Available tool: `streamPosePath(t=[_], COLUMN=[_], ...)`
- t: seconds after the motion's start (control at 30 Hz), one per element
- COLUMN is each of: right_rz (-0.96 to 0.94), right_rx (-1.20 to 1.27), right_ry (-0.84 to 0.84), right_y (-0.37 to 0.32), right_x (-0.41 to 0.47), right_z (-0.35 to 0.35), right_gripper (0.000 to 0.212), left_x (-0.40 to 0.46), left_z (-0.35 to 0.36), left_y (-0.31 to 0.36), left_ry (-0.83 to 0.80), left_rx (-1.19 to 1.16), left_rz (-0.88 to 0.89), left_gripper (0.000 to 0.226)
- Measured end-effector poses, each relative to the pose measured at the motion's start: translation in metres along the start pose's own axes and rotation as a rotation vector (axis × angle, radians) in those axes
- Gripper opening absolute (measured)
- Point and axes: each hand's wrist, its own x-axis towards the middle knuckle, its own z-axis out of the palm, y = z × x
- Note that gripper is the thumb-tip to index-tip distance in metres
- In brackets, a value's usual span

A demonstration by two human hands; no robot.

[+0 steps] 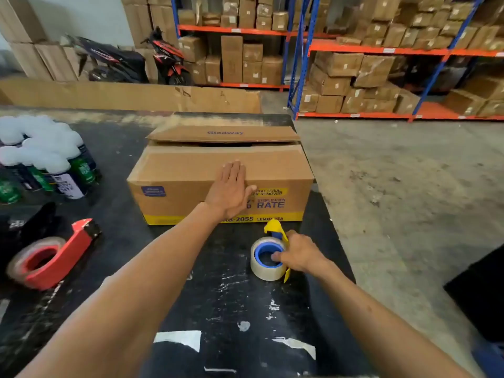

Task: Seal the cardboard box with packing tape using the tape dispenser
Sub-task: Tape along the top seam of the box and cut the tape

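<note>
A brown cardboard box with a yellow bottom band sits on the black table. Its near top flap lies folded down; the far flap stands slightly raised, leaving a dark gap. My left hand lies flat, fingers together, pressing on the near flap at the box's front edge. In front of the box, a yellow and blue tape dispenser with a clear tape roll rests on the table. My right hand grips it, fingers inside the blue core.
A red tape dispenser lies at the table's left. Several white-capped spray cans stand at the far left. Beyond the table are flat cardboard, parked scooters and shelves of boxes. Concrete floor lies to the right.
</note>
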Motion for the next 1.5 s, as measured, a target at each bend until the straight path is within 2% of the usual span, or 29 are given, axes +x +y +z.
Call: streamPosePath(t=[0.1, 0.2, 0.3, 0.43, 0.57, 0.87, 0.97, 1.1, 1.23, 1.4, 1.5], right_rz=[0.027, 0.058, 0.083, 0.082, -0.027, -0.093, -0.131, -0.200, -0.231, -0.314, -0.391], right_rx=[0.075, 0.337, 0.675, 0.956, 1.217, 1.088, 1.056, 1.045, 0.989, 0.912, 0.878], right_ry=[-0.003, -0.062, -0.140, -0.153, -0.195, 0.234, 0.284, 0.318, 0.316, 0.347, 0.401], right_y=[0.000, 0.002, -0.002, -0.017, -0.029, -0.054, -0.058, -0.067, -0.071, -0.073, -0.069], right_x=[0.004, 0.002, -0.004, -0.012, -0.018, -0.011, -0.012, -0.013, -0.011, -0.018, -0.020], right_z=[0.005, 0.004, -0.010, -0.037, -0.067, -0.107, -0.116, -0.124, -0.123, -0.122, -0.122], right_gripper=[0.029, 0.020, 0.027, 0.024, 0.041, 0.027, 0.035, 0.022, 0.032, 0.028, 0.033], left_x=[0.003, 0.006, 0.014, 0.023, 0.026, 0.011, -0.001, -0.013, -0.022, -0.027, -0.039], left_z=[0.000, -0.002, -0.009, -0.018, -0.014, -0.021, -0.019, -0.021, -0.026, -0.034, -0.046], left_y=[-0.003, -0.008, -0.020, -0.032, -0.031, -0.026, -0.019, -0.011, -0.003, -0.015, -0.017], left_ry=[0.035, 0.030, -0.005, -0.033, -0.113, -0.192, -0.186, -0.206, -0.217, -0.218, -0.078], left_rx=[0.016, 0.053, 0.104, 0.142, 0.160, 0.107, 0.090, 0.074, 0.033, -0.225, -0.660], left_rz=[0.009, 0.066, 0.113, 0.148, 0.052, 0.063, 0.063, 0.051, 0.040, 0.060, -0.030], left_gripper=[0.063, 0.062, 0.067, 0.078, 0.087, 0.080, 0.081, 0.082, 0.084, 0.082, 0.062])
